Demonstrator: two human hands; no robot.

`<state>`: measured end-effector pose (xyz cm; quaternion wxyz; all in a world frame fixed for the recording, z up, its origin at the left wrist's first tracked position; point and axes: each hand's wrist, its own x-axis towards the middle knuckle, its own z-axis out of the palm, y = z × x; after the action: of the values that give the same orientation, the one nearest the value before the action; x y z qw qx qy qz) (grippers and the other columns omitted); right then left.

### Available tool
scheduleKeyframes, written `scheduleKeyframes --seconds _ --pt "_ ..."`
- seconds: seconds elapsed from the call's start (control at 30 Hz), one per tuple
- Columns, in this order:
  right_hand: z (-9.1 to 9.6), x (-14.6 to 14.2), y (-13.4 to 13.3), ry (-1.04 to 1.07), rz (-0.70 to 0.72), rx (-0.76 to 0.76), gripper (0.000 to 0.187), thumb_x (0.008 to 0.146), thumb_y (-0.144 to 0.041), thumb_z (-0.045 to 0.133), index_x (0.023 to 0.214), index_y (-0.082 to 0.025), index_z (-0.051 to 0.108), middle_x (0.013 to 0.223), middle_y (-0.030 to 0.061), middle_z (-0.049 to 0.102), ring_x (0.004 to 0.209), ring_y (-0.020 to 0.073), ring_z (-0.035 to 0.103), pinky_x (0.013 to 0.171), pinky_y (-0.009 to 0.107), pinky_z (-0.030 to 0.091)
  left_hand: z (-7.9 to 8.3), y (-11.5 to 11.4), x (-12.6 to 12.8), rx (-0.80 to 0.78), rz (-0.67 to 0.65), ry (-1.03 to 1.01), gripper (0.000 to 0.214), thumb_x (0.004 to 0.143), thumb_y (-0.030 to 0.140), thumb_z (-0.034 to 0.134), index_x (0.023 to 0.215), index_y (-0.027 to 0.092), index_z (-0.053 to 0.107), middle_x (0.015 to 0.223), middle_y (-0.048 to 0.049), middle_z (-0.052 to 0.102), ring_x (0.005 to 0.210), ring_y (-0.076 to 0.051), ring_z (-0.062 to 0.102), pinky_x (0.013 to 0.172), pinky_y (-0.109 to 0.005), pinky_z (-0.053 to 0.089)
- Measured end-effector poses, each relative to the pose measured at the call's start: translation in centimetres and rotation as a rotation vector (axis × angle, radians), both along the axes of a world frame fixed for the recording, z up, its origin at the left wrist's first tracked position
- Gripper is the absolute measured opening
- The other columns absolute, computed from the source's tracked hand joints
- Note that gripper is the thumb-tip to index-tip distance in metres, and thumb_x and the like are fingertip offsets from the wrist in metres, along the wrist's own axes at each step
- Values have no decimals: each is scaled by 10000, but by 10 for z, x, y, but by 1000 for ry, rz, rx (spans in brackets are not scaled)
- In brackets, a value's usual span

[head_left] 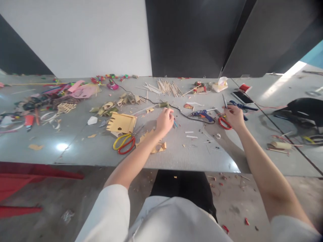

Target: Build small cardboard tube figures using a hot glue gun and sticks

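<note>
My left hand (165,121) is over the middle of the table with its fingers curled together; whatever they pinch, if anything, is hidden. A small blue piece (175,123) shows right beside its fingertips. Further right, my right hand (234,116) is closed around a slim grey pointed tool (224,101) that sticks up past the thumb. Dark blue pliers (246,107) lie against or just behind that hand; I cannot tell whether it touches them. Under the fingers are red-handled scissors (224,123). A blue glue gun (204,115) rests between the two hands.
Left of my left forearm lie a notched yellow board (122,122) and scissors with yellow and red handles (124,143). Thin wooden sticks (168,87) and cut bamboo pieces (128,98) are behind. A phone (242,97) and a red spool (244,88) sit at right. A black cord (181,112) crosses the table.
</note>
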<state>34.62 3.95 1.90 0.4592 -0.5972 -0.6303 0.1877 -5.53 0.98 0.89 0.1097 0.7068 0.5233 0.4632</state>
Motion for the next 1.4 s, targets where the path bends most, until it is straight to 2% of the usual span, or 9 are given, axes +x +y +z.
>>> scheduleKeyframes --seconds 0.13,0.3,0.5,0.63,0.77,0.87,1.0,1.2,1.4 --pt "6 2 3 -106 -217 143 239 898 -240 565 1038 -159 740 977 114 650 913 239 519 948 396 402 15 40 -18 -119 63 42 270 954 34 505 1031 168 726 1105 -120 769 1065 -230 696 1010 -329 505" --pt "3 -2 2 -162 -224 179 276 861 -206 558 1027 -153 772 1013 110 666 822 213 552 914 387 470 21 82 -27 -313 87 217 294 993 121 535 1174 185 757 1148 -119 806 1084 -249 718 980 -321 497" --pt "0 -3 3 -184 -207 216 251 861 -249 580 1007 -172 769 1036 106 686 726 192 574 857 396 528 11 104 2 -481 155 408 376 1007 514 623 1177 203 749 1206 -187 783 1137 -327 715 978 -385 505" --pt "1 -3 3 -216 -196 247 241 872 -254 579 990 -182 776 1019 108 692 747 206 598 860 396 539 10 107 11 -447 184 431 325 974 345 653 1270 223 709 1197 -175 773 1117 -330 720 944 -395 521" --pt "2 -2 2 -234 -163 272 247 889 -252 565 1001 -180 773 1011 105 685 746 203 605 860 384 544 17 96 9 -249 94 377 485 959 163 609 1437 233 638 1117 -139 777 1036 -284 720 933 -376 526" --pt "1 -2 2 -264 -136 275 195 901 -268 580 947 -183 750 950 102 672 761 215 599 862 383 543 24 75 13 21 -105 203 725 976 122 601 1661 272 415 1169 -125 766 922 -232 712 887 -362 546" --pt "-3 -5 3 -303 -82 253 165 915 -288 591 917 -193 726 935 103 658 790 231 605 835 379 534 28 33 29 318 -263 39 687 989 204 710 1615 325 453 1217 -95 771 999 -236 722 992 -423 561" --pt "-13 -12 6 -348 -52 250 197 952 -370 594 894 -219 707 904 93 657 767 227 588 792 368 522 17 -22 43 383 -249 -103 394 1015 322 738 1379 282 594 1177 -90 770 1106 -229 740 1009 -428 579" --pt "-18 -20 3 -362 -14 206 227 951 -358 603 949 -184 748 901 91 657 705 202 571 744 349 498 7 -39 49 359 -201 -123 200 995 354 764 1155 250 704 1013 -60 744 911 -199 682 885 -378 563"
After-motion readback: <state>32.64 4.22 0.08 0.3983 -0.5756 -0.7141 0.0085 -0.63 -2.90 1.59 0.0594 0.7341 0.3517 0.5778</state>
